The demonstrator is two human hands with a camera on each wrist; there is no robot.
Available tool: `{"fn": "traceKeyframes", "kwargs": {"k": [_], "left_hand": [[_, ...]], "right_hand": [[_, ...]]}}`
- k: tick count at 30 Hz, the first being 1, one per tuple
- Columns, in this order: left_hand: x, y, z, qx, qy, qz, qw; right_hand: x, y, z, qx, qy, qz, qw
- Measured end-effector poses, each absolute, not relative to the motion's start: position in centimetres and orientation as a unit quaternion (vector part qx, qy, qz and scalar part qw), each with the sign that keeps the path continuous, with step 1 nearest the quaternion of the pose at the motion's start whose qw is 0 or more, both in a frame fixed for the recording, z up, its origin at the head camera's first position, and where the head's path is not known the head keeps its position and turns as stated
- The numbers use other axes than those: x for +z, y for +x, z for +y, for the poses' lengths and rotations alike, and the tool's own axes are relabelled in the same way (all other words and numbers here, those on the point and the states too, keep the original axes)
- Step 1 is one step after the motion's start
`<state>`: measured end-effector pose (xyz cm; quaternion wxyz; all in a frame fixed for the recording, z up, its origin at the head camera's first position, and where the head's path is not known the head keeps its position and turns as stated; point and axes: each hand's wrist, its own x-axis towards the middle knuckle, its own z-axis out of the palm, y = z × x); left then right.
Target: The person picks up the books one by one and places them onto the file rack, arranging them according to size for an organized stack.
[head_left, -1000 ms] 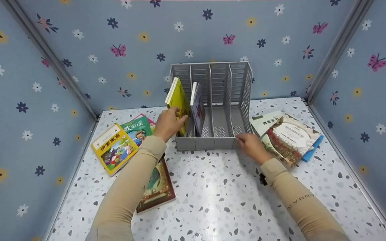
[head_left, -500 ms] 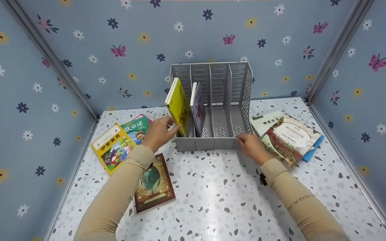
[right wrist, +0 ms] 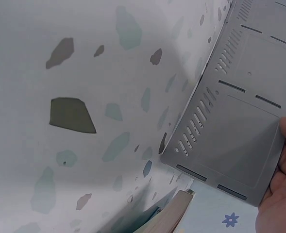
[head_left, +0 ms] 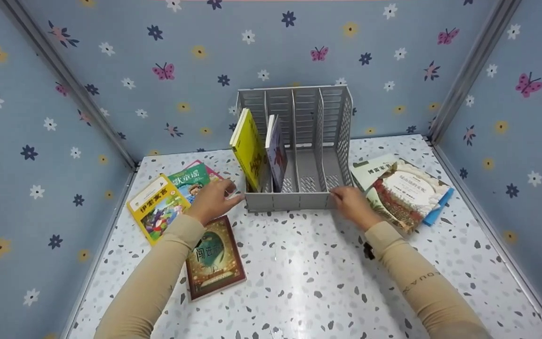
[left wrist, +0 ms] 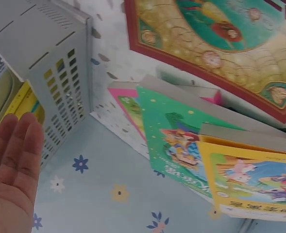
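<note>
A grey desktop file rack with upright dividers stands against the back wall. A yellow book leans in its leftmost compartment, and a purple-grey book stands one compartment over. My left hand hovers just left of the rack's front corner, holding nothing; the left wrist view shows its fingers nearly straight. With thumb and fingers, my right hand pinches the rack's low front edge near its right end. In the right wrist view, the fingers wrap behind that grey panel.
Left of the rack lie a yellow picture book, a green book and a pink one beneath. Nearer the front is a brown-bordered book. A pile of books lies on the right. Patterned walls enclose the speckled tabletop.
My left hand has let go of the yellow book in the rack and drawn back left and toward me. The book stays leaning there. My right hand keeps its hold.
</note>
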<state>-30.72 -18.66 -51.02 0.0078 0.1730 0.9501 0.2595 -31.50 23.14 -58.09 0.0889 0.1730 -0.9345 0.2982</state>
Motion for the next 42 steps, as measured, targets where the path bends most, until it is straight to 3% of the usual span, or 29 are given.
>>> {"fn": "traceKeyframes", "kwargs": {"k": [27, 42], "left_hand": [[-55.3, -30.2, -24.2, 0.203, 0.142, 0.948, 0.201], [-56.1, -29.8, -24.5, 0.178, 0.122, 0.943, 0.254]], "right_hand": [[-57.7, -31.4, 23.2, 0.304, 0.169, -0.935, 0.071], [-58.0, -31.6, 23.2, 0.296, 0.172, -0.936, 0.087]]}}
